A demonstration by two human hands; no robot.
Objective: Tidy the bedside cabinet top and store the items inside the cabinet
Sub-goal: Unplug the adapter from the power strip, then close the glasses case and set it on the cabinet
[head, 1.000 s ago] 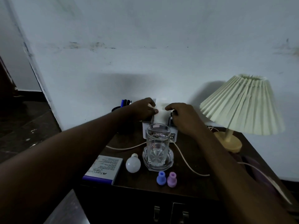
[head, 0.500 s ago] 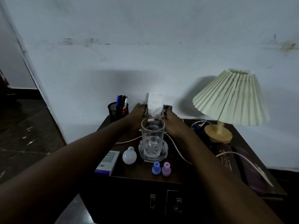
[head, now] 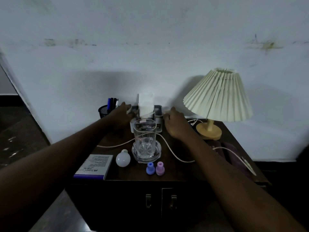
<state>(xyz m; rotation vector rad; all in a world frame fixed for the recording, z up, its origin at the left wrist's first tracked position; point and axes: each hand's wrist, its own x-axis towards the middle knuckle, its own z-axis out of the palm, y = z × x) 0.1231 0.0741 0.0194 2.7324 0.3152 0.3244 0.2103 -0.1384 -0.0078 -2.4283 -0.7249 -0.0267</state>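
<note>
1. Our left hand [head: 122, 113] is at the left side of the tissue organizer [head: 146, 109], at frame centre; we cannot tell how its fingers lie.
2. Our right hand [head: 175, 122] lies just right of it, fingers loosely bent, empty.

left grip [head: 124, 114] forward, fingers unclear | right grip [head: 174, 122] forward, fingers loosely curled

A second ago both your hands covered the white tissue [head: 145, 105]; it now stands clear above its grey holder [head: 158, 113]. Your left hand [head: 123, 113] has slid to the holder's left end. Your right hand [head: 175, 122] has drawn back just beside its right end, fingers loosely curled.
</note>
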